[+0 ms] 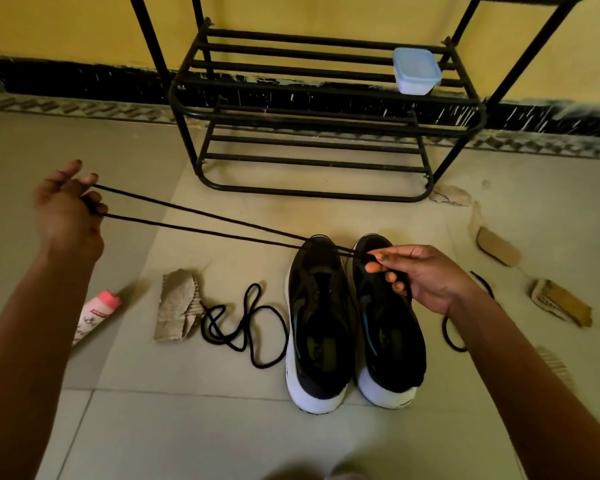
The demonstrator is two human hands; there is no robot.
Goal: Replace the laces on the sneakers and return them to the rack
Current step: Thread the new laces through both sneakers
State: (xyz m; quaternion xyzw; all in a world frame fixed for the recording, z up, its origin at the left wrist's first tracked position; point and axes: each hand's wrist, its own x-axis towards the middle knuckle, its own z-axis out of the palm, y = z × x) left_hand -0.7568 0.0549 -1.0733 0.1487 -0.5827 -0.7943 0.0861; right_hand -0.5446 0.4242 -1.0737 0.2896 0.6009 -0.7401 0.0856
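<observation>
Sneakers [321, 327] lie unlaced on the floor [222, 427]. The left hand [68, 213] hooks its fingers [96, 207] through the taut black lace [201, 221], and the right hand [430, 275] pinches its ends. Threading and the rack [326, 109] remain, I'd judge.

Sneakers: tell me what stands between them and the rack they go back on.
Nothing rests on the tile between the sneakers and the rack. Only the black lace, held taut between the left hand and the right hand, crosses above their toes. A lidded container sits at the right end of a rack shelf.
</observation>
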